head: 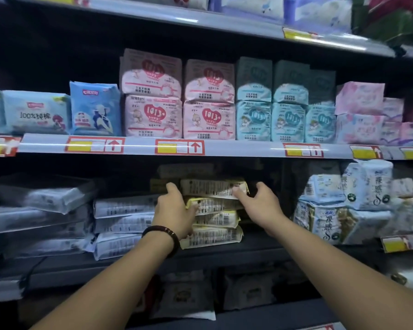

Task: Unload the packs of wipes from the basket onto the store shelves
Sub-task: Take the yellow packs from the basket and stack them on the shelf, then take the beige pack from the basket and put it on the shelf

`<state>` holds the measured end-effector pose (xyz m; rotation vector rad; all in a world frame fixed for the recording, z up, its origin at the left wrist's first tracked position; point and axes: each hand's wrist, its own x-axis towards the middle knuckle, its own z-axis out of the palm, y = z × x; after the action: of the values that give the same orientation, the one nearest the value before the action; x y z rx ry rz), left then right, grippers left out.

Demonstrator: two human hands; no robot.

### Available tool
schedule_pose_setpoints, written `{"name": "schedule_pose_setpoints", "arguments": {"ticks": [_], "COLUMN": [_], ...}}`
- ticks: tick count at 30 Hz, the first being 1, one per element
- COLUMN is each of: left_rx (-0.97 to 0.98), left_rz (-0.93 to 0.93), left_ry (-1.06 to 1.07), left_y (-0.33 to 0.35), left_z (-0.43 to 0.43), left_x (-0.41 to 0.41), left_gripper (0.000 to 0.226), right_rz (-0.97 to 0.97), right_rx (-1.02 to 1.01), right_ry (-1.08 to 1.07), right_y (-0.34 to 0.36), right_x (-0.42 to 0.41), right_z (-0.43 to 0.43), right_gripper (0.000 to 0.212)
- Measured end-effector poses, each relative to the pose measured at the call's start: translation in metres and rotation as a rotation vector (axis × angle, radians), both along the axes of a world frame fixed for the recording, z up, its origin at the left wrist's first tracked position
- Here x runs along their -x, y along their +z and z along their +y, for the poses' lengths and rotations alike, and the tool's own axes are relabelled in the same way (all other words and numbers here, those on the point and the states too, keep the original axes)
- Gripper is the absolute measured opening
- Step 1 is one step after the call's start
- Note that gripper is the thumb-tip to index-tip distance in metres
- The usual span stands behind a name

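Observation:
A stack of several yellow-edged packs of wipes (214, 214) lies on the middle shelf (260, 246). My left hand (174, 211) rests against the stack's left side, fingers curled round the edge of the second pack and thumb raised beside the top pack. My right hand (256, 206) is at the stack's right side, thumb and forefinger pinching the right end of the top pack (212, 188). The basket is out of view.
White packs (124, 222) are stacked just left of the yellow stack, grey packs (41, 210) further left. Pale blue bags (343, 203) stand to the right. The shelf above (236, 148) carries pink and blue packs. More packs sit on the shelf below.

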<state>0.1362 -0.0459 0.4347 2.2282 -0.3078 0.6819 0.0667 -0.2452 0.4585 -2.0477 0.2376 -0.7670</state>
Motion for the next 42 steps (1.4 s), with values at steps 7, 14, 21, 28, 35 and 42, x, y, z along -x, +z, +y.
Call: {"name": "schedule_pose_setpoints", "arguments": {"ticks": [7,14,21,28,35,42], "left_rx": [-0.148,-0.457,-0.885,-1.127,-1.146,-1.158], "left_rz": [-0.045,0.252,0.796,1.144,1.043,0.97], "left_ry": [-0.203,-0.314,-0.35,-0.563,-0.628,-0.708], "left_y": [-0.028,-0.177,-0.363,-0.372,-0.354,-0.356], "left_z": [0.032,0.08,0.114,0.09,0.066,0.048], "left_x": [0.063,0.132,0.174,0.188,0.185,0.167], "left_gripper": [0.034,0.019,0.037,0.061,0.058,0.061], "right_rz": [-0.063,0.179,0.827,1.228,1.396,1.28], "right_rx": [0.015,0.091,0.275,0.172,-0.317,-0.471], "right_ry": [-0.011,0.226,0.328,0.191,-0.024,-0.326], "right_y": [-0.045,-0.21,-0.417,-0.491,-0.54,-0.561], "right_x": [0.047,0.118,0.167,0.174,0.168,0.15], "right_z": [0.011,0.047,0.069,0.078,0.089,0.116], "right_gripper": [0.05,0.018,0.011,0.057,0.151,0.156]}}
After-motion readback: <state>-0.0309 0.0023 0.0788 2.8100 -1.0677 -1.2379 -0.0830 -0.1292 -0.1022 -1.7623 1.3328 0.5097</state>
